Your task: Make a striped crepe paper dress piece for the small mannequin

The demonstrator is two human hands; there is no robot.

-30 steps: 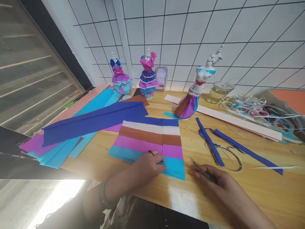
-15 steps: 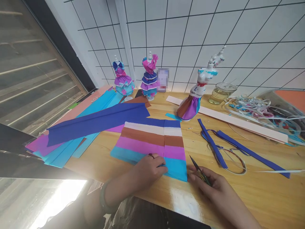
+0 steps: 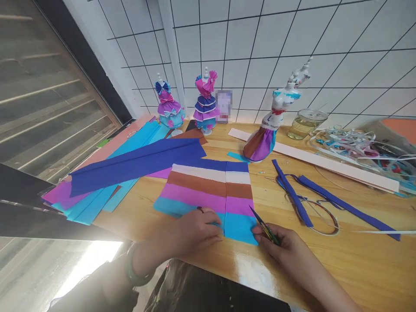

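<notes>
- Just ahead of left hand [image 3: 199,229] and right hand [image 3: 279,242]: striped sheet [image 3: 196,186], flat, stripes and longer axis running left to right.
- Nearer, on its front edge: left hand, fingers curled down (pinching or only pressing, hard to say).
- At its right edge: right hand, gripping slim pointed tool [image 3: 268,230], tip angled forward-left.
- Beyond right hand: dress form [image 3: 280,102], scrawled waist marks, nothing legible.
- Beyond sheet: pixelated card [image 3: 224,106], unreadable.

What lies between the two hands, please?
The head view shows part of the light-blue band of the striped sheet between the left hand and right hand.
</notes>
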